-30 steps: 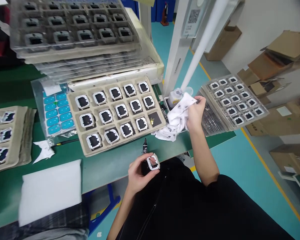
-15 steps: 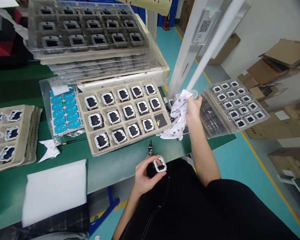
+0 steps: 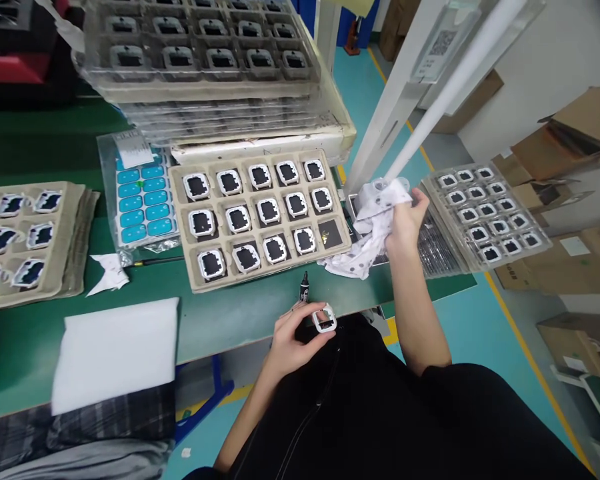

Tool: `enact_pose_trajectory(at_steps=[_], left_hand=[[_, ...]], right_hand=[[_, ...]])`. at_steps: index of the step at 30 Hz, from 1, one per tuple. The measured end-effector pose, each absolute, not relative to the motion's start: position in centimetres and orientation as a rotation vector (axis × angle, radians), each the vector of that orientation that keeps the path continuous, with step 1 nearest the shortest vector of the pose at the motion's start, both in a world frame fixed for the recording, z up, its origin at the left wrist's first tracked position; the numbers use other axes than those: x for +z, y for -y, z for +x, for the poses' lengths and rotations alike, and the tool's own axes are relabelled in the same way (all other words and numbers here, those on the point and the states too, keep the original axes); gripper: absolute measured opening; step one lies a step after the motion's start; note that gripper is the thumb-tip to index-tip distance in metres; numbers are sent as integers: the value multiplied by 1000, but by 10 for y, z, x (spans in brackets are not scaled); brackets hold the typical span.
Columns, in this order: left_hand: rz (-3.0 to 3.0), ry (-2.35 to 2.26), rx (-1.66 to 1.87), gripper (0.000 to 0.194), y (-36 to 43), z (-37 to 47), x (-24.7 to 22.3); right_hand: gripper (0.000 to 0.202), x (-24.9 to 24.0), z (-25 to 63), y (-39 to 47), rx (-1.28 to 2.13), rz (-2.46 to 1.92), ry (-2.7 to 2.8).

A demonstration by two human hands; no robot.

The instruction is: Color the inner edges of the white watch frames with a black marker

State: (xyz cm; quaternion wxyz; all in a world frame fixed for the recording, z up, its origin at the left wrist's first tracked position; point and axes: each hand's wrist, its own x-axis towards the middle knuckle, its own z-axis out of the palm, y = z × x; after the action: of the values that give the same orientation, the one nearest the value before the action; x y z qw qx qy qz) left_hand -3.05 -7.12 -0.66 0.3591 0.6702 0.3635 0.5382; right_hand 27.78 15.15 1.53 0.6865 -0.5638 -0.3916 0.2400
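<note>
My left hand (image 3: 296, 339) pinches a white square watch-case frame (image 3: 325, 319) by its edges between thumb and fingers, just off the table's front edge. A black marker pen (image 3: 304, 288) points up right behind that hand. My right hand (image 3: 407, 220) grips a white cloth with grey spots (image 3: 375, 230), bunched beside the base of the white post. Partly covered by the cloth is a clear container (image 3: 380, 185), whose kind I cannot make out. Between the hands and the stack behind lies a beige tray (image 3: 240, 279) of similar frames; its front right pocket holds no frame.
Stacked clear trays (image 3: 215, 93) of frames rise at the back. Another tray stack (image 3: 55, 283) stands left, a tilted one (image 3: 480, 220) right. A bag of blue pieces (image 3: 140, 200), folded white sheet (image 3: 117, 350) and paper scrap (image 3: 107, 272) lie on the green table (image 3: 220, 320).
The camera view has shifted. My right hand has turned over the cloth and the clear container, and the cloth is bunched differently. My left hand still holds the frame, now tilted slightly.
</note>
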Motion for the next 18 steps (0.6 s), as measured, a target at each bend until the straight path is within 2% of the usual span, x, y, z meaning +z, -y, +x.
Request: enact_pose_trajectory(at_steps=[2, 5, 11, 14, 18], left_hand=[[1717, -957, 1378, 41, 72, -31, -7], [1699, -953, 1381, 43, 72, -30, -7], [1737, -949, 1367, 47, 69, -30, -5], [1744, -950, 1365, 48, 68, -31, -4], [1713, -970, 1372, 49, 70, -30, -5]], right_hand=[[51, 23, 277, -121, 490, -1244, 789], [36, 36, 276, -77, 659, -1220, 832], [42, 62, 270, -41, 1045, -940, 1037], [43, 67, 267, -38, 1011, -955, 1072], [39, 64, 265, -35, 729, -1062, 1144]])
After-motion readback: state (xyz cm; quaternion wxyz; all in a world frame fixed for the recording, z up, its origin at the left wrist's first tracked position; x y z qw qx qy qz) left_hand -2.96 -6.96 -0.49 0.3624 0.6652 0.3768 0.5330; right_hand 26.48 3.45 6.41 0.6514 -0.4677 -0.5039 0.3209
